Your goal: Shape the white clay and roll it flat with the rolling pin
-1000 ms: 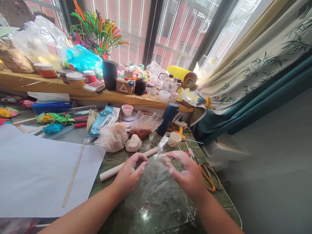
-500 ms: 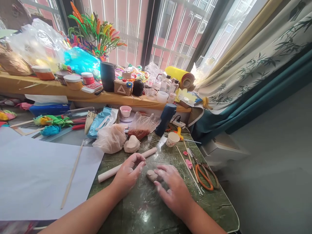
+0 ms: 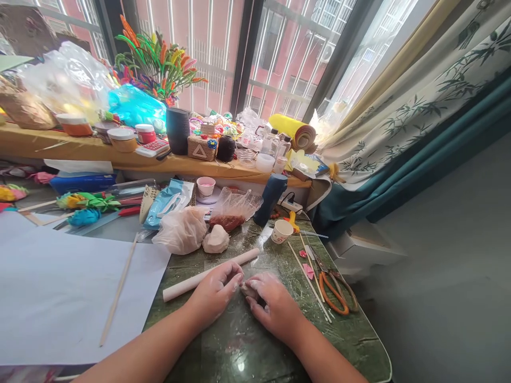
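Note:
Dusted with white, my right hand point(image 3: 275, 302) curls its fingers and thumb around a small lump of grey-beige clay point(image 3: 249, 291), most of it hidden by the fingers. My left hand point(image 3: 217, 291) is closed in a pinch, its fingertips right beside that lump; whatever lies between them is too small to make out. Just behind my left hand, a pale rolling pin point(image 3: 183, 286) lies slanted on the dark green tabletop point(image 3: 235, 346). A larger off-white clay lump point(image 3: 216, 239) rests past the pin.
White paper point(image 3: 64, 287) with a thin wooden stick point(image 3: 118, 290) covers the left side. To the right are thin sticks point(image 3: 309, 282), orange-handled scissors point(image 3: 333, 292) and a paper cup point(image 3: 281, 232). Behind stand plastic bags point(image 3: 181, 231) and a dark blue cylinder point(image 3: 271, 199).
Both hands have come closer together. My right hand has closed further around the clay lump and drawn it slightly left, toward the fingertips of my left hand.

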Available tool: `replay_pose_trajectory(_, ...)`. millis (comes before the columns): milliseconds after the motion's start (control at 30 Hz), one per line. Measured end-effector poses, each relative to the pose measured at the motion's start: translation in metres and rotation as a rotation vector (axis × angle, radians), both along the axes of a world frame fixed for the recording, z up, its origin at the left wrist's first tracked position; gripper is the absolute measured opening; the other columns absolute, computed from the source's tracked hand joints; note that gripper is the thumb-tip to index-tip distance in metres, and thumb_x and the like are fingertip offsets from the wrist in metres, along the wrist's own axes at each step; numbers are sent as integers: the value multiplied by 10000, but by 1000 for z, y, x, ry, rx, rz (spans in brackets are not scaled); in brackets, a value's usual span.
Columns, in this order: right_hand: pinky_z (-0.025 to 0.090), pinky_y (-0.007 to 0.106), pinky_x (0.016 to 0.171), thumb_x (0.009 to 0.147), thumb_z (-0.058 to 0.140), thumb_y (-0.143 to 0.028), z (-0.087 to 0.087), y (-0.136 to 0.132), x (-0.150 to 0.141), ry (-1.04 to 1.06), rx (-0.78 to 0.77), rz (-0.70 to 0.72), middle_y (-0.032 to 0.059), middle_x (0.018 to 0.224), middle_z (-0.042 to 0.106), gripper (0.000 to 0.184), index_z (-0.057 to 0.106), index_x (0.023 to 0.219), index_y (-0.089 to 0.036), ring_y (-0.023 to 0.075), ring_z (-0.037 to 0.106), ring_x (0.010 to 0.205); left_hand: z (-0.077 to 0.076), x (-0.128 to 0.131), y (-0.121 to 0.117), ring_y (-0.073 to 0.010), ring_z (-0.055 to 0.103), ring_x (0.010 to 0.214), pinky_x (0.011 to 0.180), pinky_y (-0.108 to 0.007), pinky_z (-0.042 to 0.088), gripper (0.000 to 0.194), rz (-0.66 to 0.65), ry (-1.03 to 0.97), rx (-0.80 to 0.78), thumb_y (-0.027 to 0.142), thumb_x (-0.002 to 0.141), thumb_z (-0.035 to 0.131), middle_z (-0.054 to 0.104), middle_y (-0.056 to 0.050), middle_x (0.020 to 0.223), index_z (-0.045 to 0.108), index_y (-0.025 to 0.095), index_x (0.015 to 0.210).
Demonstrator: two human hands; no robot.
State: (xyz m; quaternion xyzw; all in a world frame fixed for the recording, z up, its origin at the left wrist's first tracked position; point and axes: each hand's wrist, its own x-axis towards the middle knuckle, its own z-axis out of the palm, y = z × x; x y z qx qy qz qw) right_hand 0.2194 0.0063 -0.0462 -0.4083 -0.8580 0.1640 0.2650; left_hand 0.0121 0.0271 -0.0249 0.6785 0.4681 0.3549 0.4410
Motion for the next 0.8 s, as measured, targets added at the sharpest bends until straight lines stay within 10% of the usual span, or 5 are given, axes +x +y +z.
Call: replay_pose_trajectory(800,555,456,899,999,495,-223,-16,4,15,53,187,-37,98,1080,720,272,599,1250,-227,257,671,984,-6,-2,3,-228,599,812,755,-316,464,223,-30,3,12,377,938,521,661,-6,788,616,217,814)
